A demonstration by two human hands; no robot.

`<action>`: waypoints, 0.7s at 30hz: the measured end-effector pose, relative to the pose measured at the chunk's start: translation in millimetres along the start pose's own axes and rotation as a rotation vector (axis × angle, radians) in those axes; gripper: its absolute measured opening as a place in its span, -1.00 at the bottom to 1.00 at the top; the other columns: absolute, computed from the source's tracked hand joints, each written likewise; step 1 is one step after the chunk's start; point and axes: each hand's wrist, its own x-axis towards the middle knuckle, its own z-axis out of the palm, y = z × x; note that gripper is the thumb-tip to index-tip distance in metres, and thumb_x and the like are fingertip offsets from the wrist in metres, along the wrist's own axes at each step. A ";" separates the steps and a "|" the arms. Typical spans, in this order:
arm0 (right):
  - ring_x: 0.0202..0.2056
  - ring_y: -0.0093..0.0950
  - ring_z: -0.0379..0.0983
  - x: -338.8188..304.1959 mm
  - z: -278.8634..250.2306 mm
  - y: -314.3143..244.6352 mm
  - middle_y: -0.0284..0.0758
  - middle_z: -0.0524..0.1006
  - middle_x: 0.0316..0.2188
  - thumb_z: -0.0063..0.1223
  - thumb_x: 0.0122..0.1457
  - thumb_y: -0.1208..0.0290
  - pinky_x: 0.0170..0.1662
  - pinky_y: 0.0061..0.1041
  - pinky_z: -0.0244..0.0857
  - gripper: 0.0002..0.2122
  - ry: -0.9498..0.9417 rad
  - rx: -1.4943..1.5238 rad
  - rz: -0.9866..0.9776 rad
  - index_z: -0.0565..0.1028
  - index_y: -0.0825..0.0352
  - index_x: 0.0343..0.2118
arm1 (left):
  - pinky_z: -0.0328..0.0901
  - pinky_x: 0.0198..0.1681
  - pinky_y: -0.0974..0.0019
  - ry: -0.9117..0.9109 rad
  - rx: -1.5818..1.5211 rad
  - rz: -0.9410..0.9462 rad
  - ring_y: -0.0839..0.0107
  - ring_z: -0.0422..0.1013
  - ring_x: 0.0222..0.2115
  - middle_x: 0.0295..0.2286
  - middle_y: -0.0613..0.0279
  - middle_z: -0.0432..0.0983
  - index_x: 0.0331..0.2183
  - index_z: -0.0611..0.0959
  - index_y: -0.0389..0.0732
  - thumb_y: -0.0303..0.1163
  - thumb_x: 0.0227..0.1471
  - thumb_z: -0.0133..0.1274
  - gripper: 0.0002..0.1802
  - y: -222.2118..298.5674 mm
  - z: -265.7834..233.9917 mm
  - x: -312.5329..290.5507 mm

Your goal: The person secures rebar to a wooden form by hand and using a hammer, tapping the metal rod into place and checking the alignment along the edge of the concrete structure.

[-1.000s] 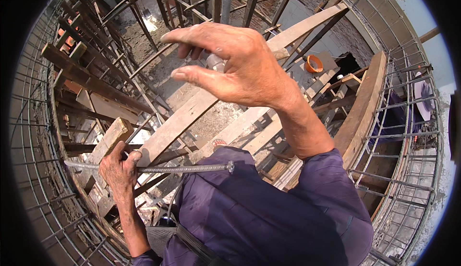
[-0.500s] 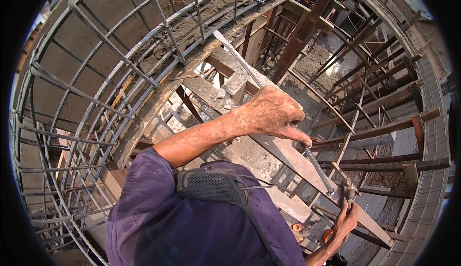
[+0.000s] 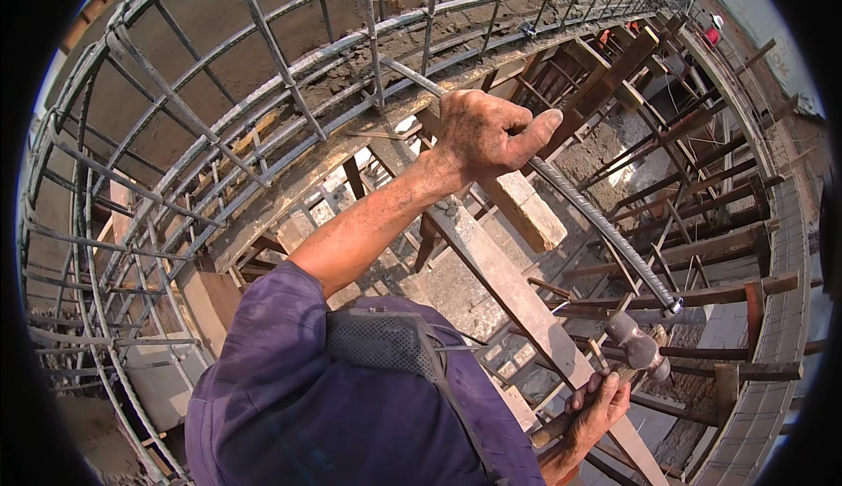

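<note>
Presently, left hand (image 3: 495,135), at 1 o'clock in view, has its fingers closed round a ribbed steel bar (image 3: 603,221); the bar's near end points to 4 o'clock. Right hand (image 3: 605,403), between 4 and 5 o'clock, grips a wooden-handled hammer (image 3: 638,346), head rounded, worn grey metal. Bar's far end nears the rebar cage (image 3: 263,25) toward 11 o'clock; contact unclear. Right forearm largely hidden.
</note>
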 end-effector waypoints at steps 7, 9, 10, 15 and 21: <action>-0.75 -0.64 0.24 5.1 49.0 -2.8 -0.38 0.36 -0.58 0.09 0.34 0.27 -0.77 -0.63 0.10 -0.76 -0.082 0.071 -0.124 0.37 0.34 -0.16 | -0.03 -0.75 0.25 0.094 -0.004 -0.353 0.50 0.06 -0.88 -0.94 0.37 0.08 -0.92 0.44 -0.17 0.05 0.21 -0.02 -0.24 -38.2 -23.5 11.8; -0.76 -0.63 0.23 7.0 62.1 -17.6 -0.36 0.34 -0.58 0.12 0.32 0.25 -0.78 -0.63 0.10 -0.73 -0.069 0.072 -0.264 0.38 0.37 -0.18 | 0.05 -0.72 0.27 0.117 -0.024 -0.369 0.52 0.17 -0.86 -0.92 0.36 0.18 -0.88 0.47 -0.20 0.04 0.22 -0.03 -0.25 -35.2 -26.4 10.8; -0.76 -0.62 0.23 9.7 67.9 -27.2 -0.35 0.34 -0.58 0.14 0.30 0.23 -0.79 -0.63 0.10 -0.71 -0.053 0.091 -0.347 0.37 0.38 -0.19 | 0.09 -0.71 0.27 0.120 -0.025 -0.370 0.52 0.21 -0.85 -0.91 0.36 0.23 -0.87 0.48 -0.20 0.02 0.24 -0.04 -0.26 -32.4 -28.7 12.3; -0.80 -0.61 0.20 15.3 98.0 -81.2 -0.36 0.30 -0.62 0.09 0.32 0.11 -0.80 -0.62 0.16 -0.62 0.012 0.236 -0.626 0.31 0.38 -0.21 | 0.01 -0.75 0.20 0.232 -0.119 -0.315 0.39 0.09 -0.91 -0.95 0.25 0.10 -0.92 0.43 -0.19 -0.02 0.25 -0.06 -0.23 -10.0 -22.9 18.8; -0.81 -0.62 0.17 16.6 105.8 -68.1 -0.41 0.22 -0.69 0.01 0.35 0.09 -0.82 -0.59 0.16 -0.65 0.022 0.260 -0.512 0.30 0.35 -0.25 | -0.02 -0.80 0.29 0.031 -0.147 -0.185 0.52 0.09 -0.94 -0.98 0.32 0.17 -0.92 0.48 -0.15 -0.05 0.24 0.01 -0.26 27.3 -16.4 -8.9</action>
